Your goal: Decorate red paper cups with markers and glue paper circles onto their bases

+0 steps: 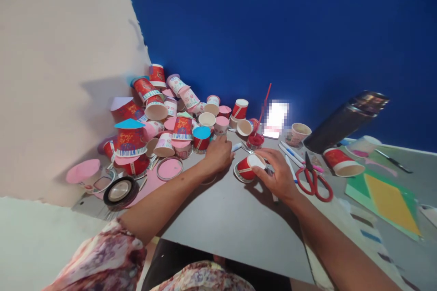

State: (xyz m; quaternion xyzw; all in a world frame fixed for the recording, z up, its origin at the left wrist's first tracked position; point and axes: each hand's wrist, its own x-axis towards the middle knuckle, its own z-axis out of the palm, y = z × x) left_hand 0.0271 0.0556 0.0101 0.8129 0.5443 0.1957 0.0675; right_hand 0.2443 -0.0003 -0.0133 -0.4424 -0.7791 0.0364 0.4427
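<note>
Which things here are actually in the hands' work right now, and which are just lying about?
In hand: red paper cup held on its side by right hand; left hand resting at the cup pile.

Lying about: red scissors, pens, tape roll, dark flask, coloured paper.

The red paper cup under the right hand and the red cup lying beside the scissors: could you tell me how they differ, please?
The red paper cup is gripped by the right hand, while the cup by the scissors lies untouched. The held cup points its pale end toward the camera's right; the other shows its open mouth toward the lower right. The held cup sits near the table's middle, the other beyond the red scissors. Both lie tipped over, red with white bands.
</note>
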